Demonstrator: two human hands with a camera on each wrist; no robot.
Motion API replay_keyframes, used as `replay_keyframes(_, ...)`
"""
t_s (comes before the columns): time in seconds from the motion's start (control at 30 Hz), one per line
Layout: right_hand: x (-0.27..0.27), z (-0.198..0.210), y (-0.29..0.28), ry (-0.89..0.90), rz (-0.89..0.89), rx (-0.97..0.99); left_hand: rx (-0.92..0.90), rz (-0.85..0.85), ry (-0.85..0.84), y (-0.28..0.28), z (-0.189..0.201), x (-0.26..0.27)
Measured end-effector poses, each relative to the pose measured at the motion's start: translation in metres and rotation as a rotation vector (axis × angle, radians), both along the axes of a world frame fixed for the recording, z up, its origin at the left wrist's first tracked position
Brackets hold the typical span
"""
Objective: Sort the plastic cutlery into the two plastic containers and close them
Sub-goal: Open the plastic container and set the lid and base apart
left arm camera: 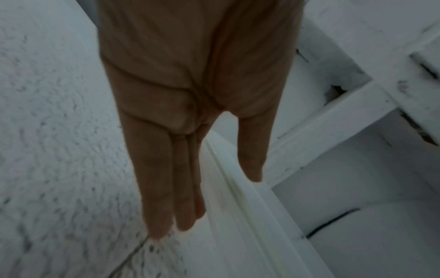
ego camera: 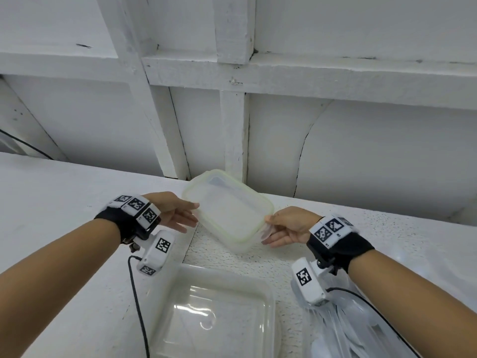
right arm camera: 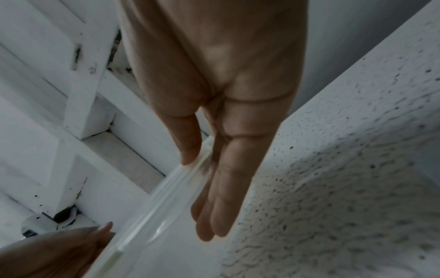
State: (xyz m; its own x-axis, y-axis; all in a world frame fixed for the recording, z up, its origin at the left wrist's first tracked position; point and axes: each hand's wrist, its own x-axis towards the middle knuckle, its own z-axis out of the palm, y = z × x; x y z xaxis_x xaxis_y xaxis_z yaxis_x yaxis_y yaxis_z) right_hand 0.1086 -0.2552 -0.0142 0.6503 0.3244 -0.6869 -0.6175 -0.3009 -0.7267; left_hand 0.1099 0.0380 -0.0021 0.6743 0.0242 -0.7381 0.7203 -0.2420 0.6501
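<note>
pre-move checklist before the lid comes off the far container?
1. Right hand on the lid: ok, thumb and fingers pinch its latch tab.
2. Left hand steadying the far container: cannot tell; fingers straight at its left edge, contact unclear.
3. Lid free: not ok, it sits tilted on the container.
4. Near container open: ok, no lid on it.
5. Cutlery at hand: ok, bagged by the right forearm.
</note>
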Motion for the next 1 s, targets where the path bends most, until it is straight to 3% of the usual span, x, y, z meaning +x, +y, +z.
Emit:
replay_keyframes(0.3,-0.005,-0.003,0.008,-0.024,0.011,0.001,-0.160,0.108,-0.041,-0.002,-0.011,-0.013)
replay_keyframes(0.5,0.008,0.002,0.005,0.010,0.046,-0.109,-0.053,0.107,-0.083,-0.004,-0.009,-0.011)
replay_keyframes(0.67,0.044,0.003,0.022,-0.195,-0.074,-0.217,-0.061,0.092,-0.073,-0.005,-0.005,-0.011)
replay_keyframes(0.83,0.073,0.000,0.046,-0.367,0.198,-0.524,-0.066,0.088,-0.075,-0.006,-0.004,-0.011)
replay_keyframes(1.0,0.101,-0.042,0.039,-0.266,0.093,-0.310,-0.057,0.071,-0.077,-0.005,-0.005,-0.009)
